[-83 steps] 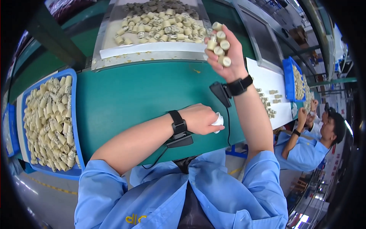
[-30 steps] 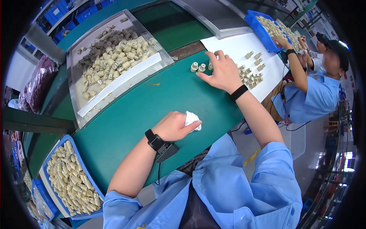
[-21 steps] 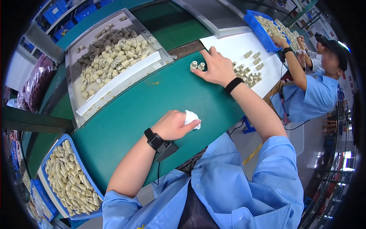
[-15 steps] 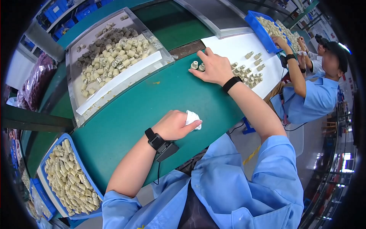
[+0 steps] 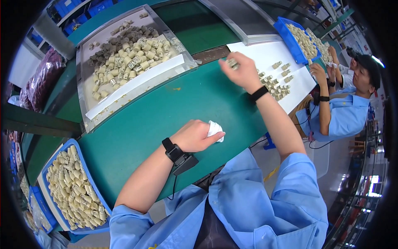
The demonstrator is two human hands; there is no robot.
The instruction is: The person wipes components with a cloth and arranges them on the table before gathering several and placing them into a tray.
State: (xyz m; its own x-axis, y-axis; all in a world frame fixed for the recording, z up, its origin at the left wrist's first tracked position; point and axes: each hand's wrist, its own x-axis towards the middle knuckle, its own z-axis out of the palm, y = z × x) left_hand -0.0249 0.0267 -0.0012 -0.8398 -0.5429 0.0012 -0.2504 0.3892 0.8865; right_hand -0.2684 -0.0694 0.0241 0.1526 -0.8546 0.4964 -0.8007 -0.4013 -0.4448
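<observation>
White crumpled material (image 5: 214, 128) is clenched in the left hand (image 5: 195, 136), seemingly freeing the right hand (image 5: 244, 74), which grasps cream cylindrical pieces (image 5: 233, 63).

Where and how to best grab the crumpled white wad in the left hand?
Likely a soft pinch on the exposed upper bulge of the white wad, coming from above and the right: the left hand covers its left side, and the thumb crosses it lower down, while the bunched upper part sticks out uncovered.
</observation>
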